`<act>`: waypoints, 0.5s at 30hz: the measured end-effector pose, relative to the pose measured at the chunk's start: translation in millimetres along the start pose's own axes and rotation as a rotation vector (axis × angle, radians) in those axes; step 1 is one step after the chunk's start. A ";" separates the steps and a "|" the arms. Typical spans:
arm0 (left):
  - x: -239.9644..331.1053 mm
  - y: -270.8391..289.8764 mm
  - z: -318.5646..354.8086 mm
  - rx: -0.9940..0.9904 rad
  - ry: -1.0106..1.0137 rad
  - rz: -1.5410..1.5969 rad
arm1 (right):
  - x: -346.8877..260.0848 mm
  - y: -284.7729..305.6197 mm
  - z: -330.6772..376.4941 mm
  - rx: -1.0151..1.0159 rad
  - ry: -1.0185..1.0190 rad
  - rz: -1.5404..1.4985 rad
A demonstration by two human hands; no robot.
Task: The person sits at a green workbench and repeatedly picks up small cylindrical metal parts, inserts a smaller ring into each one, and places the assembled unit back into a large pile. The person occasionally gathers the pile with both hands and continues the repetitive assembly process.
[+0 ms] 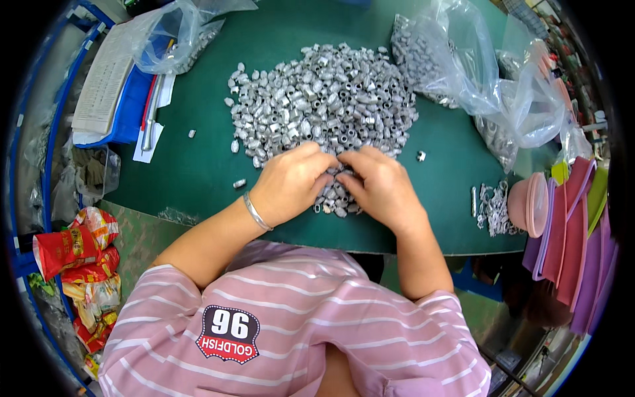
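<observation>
A big heap of small silvery metal sleeves (324, 92) lies on the green table mat (192, 172). My left hand (291, 182) rests palm down at the heap's near edge, fingers curled over the pieces; a metal bangle (254, 212) circles its wrist. My right hand (380, 185) sits beside it, fingertips meeting the left hand's over a small cluster of sleeves (334, 198). What the fingertips pinch is hidden.
Clear plastic bags of the same parts (430, 56) lie at the back right, another bag (172, 40) at the back left beside a paper pad (102, 83). A small sorted pile (493, 208), a pink bowl (529, 205) and coloured trays (575, 238) are to the right. Snack packets (73, 248) lie left.
</observation>
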State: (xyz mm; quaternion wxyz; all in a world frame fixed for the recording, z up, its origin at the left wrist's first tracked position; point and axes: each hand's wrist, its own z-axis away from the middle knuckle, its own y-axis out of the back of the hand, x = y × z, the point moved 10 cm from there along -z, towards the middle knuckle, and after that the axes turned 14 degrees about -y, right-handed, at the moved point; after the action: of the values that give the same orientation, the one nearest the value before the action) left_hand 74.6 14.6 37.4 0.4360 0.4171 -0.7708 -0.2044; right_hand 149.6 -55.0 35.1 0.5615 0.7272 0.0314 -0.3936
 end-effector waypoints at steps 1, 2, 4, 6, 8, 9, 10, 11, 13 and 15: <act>-0.2 0.0 -1.4 -0.006 0.000 -0.001 | -1.4 -1.7 0.7 -0.011 -0.002 0.047; -2.9 2.1 0.6 0.019 0.032 0.039 | -2.4 -2.1 0.8 -0.008 -0.004 0.046; -8.9 6.5 4.4 0.069 0.096 0.119 | -4.4 -2.1 0.5 -0.001 -0.009 0.045; -15.2 7.3 7.7 0.103 0.168 0.253 | -4.2 -0.5 3.1 0.029 -0.008 0.010; -18.2 9.0 8.7 0.155 0.173 0.369 | -1.2 0.8 4.6 0.060 -0.022 -0.053; -20.1 8.7 10.4 0.168 0.204 0.431 | 4.4 -1.1 3.8 0.039 -0.039 -0.134; -17.8 9.2 10.3 0.180 0.185 0.472 | 6.6 1.6 3.6 0.046 -0.020 -0.218; -14.9 9.7 9.1 0.195 0.164 0.512 | 8.7 6.3 2.9 0.053 0.003 -0.298; -10.9 8.9 8.8 0.217 0.152 0.615 | 11.6 12.6 2.3 0.110 0.020 -0.324; -14.2 11.1 12.2 0.304 0.150 0.660 | 10.4 11.6 2.5 0.104 0.034 -0.280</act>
State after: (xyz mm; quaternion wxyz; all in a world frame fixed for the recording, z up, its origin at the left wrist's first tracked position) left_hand 63.0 32.0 31.3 0.4666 0.2198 -0.8514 0.0952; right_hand 161.1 -65.5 37.8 0.4622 0.7504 0.1218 -0.4566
